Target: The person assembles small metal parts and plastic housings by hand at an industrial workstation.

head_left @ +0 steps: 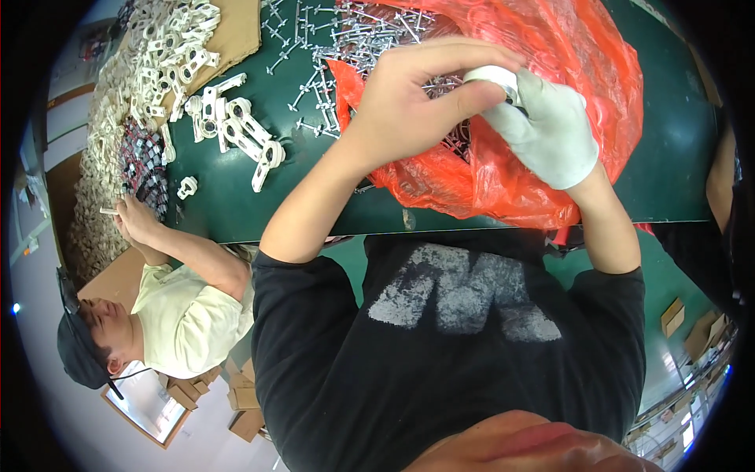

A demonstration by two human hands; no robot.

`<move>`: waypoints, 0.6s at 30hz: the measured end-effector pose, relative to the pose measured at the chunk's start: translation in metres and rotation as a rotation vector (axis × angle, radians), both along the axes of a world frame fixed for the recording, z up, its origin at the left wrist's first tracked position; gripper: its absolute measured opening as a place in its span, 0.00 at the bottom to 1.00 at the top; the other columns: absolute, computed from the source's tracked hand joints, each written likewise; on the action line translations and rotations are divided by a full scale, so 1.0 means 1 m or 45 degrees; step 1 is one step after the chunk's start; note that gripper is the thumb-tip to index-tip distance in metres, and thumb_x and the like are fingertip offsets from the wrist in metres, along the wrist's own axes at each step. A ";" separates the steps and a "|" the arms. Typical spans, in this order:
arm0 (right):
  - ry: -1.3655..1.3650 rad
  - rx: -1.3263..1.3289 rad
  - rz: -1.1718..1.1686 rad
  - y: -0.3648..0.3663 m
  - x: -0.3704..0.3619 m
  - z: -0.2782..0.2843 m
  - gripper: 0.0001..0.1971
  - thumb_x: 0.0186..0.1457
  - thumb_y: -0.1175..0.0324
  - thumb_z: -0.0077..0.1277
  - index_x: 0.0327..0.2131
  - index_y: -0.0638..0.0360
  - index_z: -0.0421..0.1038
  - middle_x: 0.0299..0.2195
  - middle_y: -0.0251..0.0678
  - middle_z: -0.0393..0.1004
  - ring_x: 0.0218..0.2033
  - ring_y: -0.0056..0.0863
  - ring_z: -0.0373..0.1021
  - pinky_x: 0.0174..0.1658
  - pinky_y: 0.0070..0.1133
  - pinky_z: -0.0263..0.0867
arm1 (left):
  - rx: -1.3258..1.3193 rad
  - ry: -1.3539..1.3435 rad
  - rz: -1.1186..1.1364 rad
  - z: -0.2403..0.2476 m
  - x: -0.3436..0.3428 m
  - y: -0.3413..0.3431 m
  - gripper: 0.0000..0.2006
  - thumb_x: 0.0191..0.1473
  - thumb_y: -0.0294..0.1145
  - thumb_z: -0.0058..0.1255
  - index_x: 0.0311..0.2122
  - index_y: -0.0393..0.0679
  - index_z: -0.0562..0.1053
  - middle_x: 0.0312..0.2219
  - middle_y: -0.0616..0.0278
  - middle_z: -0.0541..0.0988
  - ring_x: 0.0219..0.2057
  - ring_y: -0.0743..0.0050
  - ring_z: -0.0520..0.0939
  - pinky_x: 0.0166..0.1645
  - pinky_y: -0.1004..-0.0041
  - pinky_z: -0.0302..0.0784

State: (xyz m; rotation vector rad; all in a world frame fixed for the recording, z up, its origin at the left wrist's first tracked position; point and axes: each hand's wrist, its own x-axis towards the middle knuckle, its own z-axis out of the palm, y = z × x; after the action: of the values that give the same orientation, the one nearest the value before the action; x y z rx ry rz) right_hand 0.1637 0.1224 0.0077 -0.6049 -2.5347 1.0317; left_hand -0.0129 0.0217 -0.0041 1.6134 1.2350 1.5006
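Note:
My bare left hand (pixel 417 102) and my right hand (pixel 550 134), which wears a white glove, meet above an orange plastic bag (pixel 566 55). Together they pinch a small white plastic part (pixel 491 76); a dark bit shows at its right end. The bag lies open on the green table (pixel 668 149) and holds many silver metal bolts (pixel 370 31). More loose bolts (pixel 311 86) are scattered on the table just left of the bag. My black shirt fills the lower middle of the view.
Several white plastic clamps (pixel 236 126) lie on the table at the left, and more are heaped on cardboard (pixel 236 31). A person in a pale shirt (pixel 185 315) works at the left edge, hands (pixel 134 220) by a pile of parts. Cardboard boxes (pixel 244 409) sit on the floor.

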 end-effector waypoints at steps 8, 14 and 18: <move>-0.058 -0.142 -0.143 0.000 0.000 0.011 0.19 0.60 0.61 0.55 0.53 0.58 0.74 0.27 0.34 0.77 0.27 0.20 0.72 0.36 0.21 0.69 | -0.403 -0.619 0.405 0.017 -0.124 0.032 0.14 0.66 0.39 0.50 0.47 0.39 0.76 0.39 0.65 0.82 0.37 0.79 0.80 0.42 0.78 0.76; -0.159 -0.187 -0.168 0.002 0.001 0.006 0.16 0.60 0.63 0.56 0.50 0.56 0.76 0.26 0.36 0.78 0.28 0.22 0.74 0.37 0.22 0.70 | -0.473 0.217 0.968 0.026 -0.165 -0.010 0.17 0.63 0.27 0.49 0.56 0.39 0.73 0.44 0.53 0.82 0.43 0.61 0.84 0.45 0.67 0.80; -0.114 -0.057 -0.081 0.001 0.001 0.005 0.16 0.59 0.61 0.56 0.49 0.54 0.77 0.29 0.39 0.80 0.31 0.32 0.79 0.38 0.25 0.71 | -1.023 1.474 1.537 0.004 -0.208 -0.117 0.21 0.53 0.45 0.53 0.47 0.44 0.80 0.47 0.43 0.80 0.49 0.41 0.80 0.52 0.53 0.76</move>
State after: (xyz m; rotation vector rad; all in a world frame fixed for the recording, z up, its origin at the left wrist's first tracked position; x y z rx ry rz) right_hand 0.1642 0.1231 0.0122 -0.7554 -2.5569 1.0633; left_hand -0.2209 -0.0955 0.0002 1.0332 3.2498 0.1095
